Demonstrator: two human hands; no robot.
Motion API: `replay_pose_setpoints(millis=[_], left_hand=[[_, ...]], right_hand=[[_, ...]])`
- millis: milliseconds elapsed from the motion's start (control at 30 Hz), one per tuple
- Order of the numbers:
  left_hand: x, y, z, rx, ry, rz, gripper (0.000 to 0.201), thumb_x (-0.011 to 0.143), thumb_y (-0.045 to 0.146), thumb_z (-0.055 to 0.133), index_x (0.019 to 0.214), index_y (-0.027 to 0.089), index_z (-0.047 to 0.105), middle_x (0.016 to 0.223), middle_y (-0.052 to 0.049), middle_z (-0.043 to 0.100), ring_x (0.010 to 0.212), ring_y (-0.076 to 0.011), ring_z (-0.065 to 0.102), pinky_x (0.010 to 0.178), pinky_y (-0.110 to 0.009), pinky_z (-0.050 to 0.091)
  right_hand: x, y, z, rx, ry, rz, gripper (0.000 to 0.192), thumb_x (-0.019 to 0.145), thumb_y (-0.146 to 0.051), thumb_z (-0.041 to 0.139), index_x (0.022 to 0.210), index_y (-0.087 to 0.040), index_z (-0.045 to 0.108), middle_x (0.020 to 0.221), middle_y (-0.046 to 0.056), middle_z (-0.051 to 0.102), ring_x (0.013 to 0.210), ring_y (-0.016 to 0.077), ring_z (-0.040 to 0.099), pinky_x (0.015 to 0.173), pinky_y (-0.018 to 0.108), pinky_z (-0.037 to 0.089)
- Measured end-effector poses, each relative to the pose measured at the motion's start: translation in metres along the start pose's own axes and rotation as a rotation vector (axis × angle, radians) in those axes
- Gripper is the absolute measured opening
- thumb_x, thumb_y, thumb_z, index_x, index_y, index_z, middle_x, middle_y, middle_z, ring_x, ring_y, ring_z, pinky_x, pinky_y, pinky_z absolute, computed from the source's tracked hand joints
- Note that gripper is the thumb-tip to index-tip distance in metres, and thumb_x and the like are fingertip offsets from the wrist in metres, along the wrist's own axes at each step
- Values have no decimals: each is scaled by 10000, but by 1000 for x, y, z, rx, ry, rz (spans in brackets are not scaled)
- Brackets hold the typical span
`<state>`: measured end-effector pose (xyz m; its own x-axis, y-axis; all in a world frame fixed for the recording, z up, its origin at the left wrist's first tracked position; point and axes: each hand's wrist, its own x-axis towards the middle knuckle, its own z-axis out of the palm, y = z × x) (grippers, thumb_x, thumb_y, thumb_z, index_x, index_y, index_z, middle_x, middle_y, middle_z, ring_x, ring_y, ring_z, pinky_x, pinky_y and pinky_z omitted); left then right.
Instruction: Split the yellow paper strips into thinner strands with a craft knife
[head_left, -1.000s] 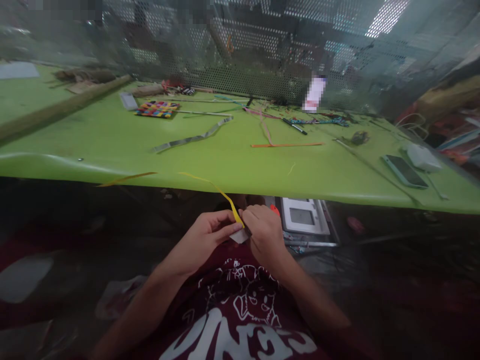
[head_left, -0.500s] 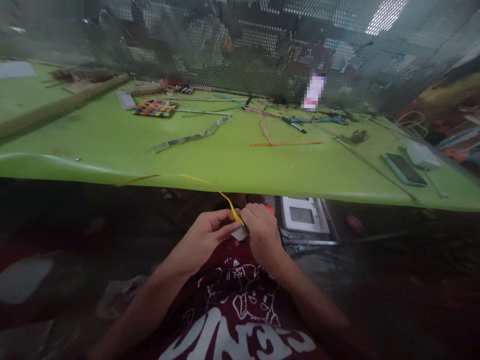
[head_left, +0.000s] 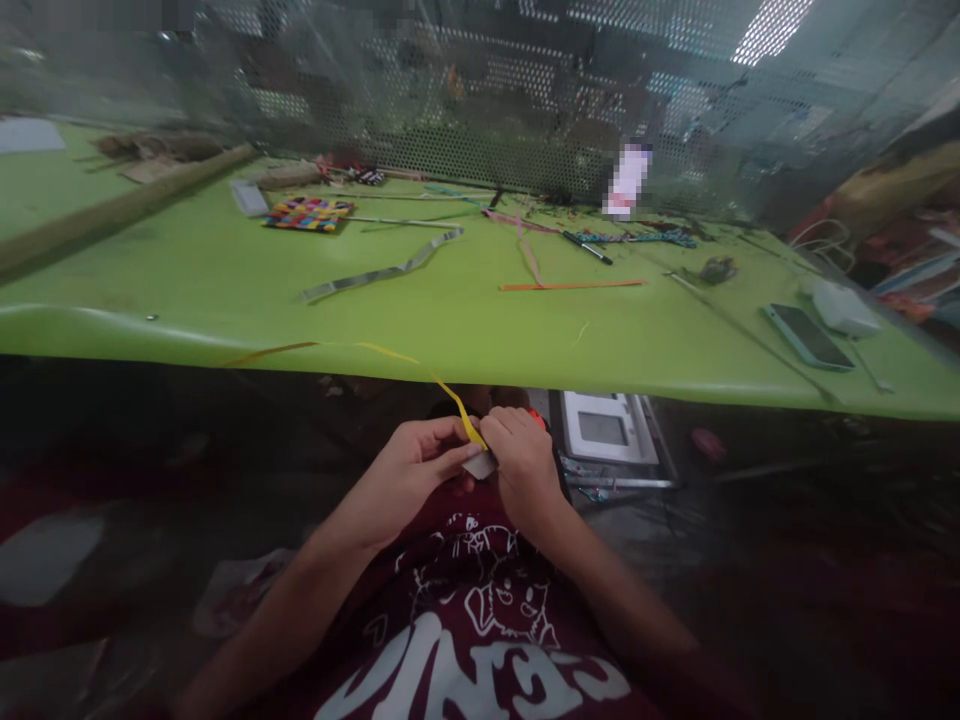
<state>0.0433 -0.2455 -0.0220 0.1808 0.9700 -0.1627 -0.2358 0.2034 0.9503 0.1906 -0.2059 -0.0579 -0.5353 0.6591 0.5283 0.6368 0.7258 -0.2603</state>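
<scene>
Just below the table's front edge, my left hand (head_left: 420, 462) pinches a yellow strip (head_left: 452, 395) between thumb and fingers. Beside it, my right hand (head_left: 520, 452) is closed, its fingers curled against the same strip's lower end. A small pale grey flat piece (head_left: 480, 465) sticks out between the two hands; I cannot tell its kind. From my hands the yellow strip runs up and left across the table edge. What the right fingers grip underneath is hidden.
On the green table (head_left: 420, 320) lie a silver strip (head_left: 382, 275), an orange strip (head_left: 574, 286), a colourful woven mat (head_left: 308, 213), a black pen (head_left: 587, 248) and a phone (head_left: 807, 337). A long wooden pole (head_left: 127, 210) lies at the left. A white-framed device (head_left: 609, 428) is below the edge.
Hardly anything differs. Both hands keep their hold at nearly the same spot, and the view has shifted very slightly.
</scene>
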Motion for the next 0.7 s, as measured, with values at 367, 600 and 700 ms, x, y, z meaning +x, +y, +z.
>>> replay_pose_setpoints(millis=[367,600,700], left_hand=[[1,-2,-3,56,-13,9,224,782,356,753,768,139,698,676,7,605,586,-97,496,593,-233,389],[3,0,-2,80,-20,21,220,774,337,747,724,134,677,642,13,595,570,-90,498,587,-228,381],[4,-1,-2,82,-15,18,207,766,323,748,722,133,678,640,12,598,569,-92,501,586,-228,384]], right_hand=[[0,0,1,26,93,-9,432,1049,-243,311,676,-160,513,643,28,490,619,139,399,617,266,261],[0,0,2,51,83,0,415,1035,-221,324,684,-154,536,644,37,503,629,145,393,614,269,254],[0,0,2,40,90,1,420,1036,-217,326,678,-155,536,636,35,502,626,143,392,612,268,249]])
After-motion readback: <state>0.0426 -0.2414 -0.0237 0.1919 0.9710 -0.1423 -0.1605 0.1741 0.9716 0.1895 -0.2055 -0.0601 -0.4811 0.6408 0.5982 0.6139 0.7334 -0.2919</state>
